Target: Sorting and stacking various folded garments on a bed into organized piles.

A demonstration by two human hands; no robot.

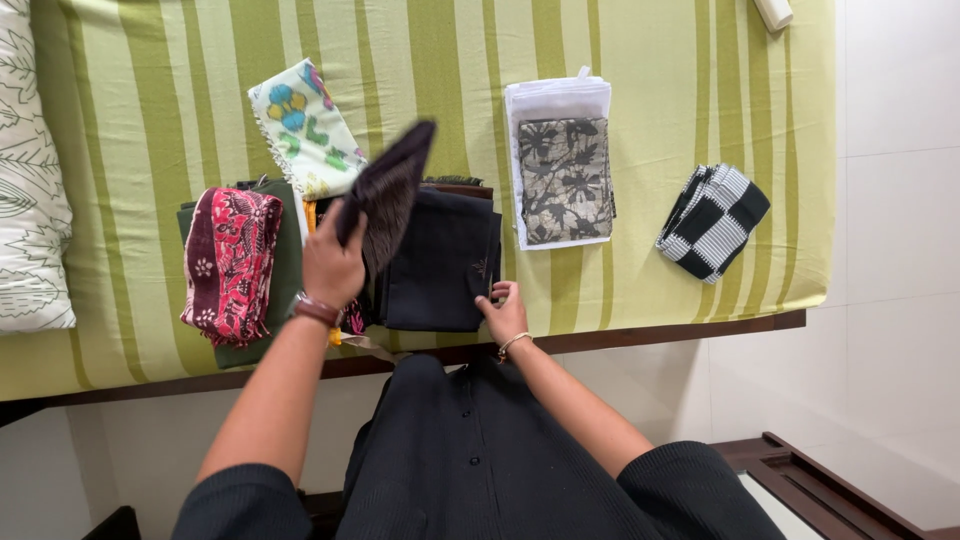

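My left hand [333, 262] grips a dark brown folded cloth [392, 190] and holds it lifted and tilted above the bed. My right hand [505, 312] rests with its fingers on the near right corner of a folded black garment [445, 260] that lies at the bed's front edge. The brown cloth overlaps the black garment's left side. Under and left of the black garment, parts of other folded clothes show, mostly hidden.
On the green striped bedsheet [640, 90] lie a red patterned cloth [232, 262] on a dark green one [285, 270], a floral cloth [305, 130], a grey leaf-print cloth [565, 180] on white cloths, and a black-and-white checked cloth [712, 220]. A pillow [30, 180] lies at the left.
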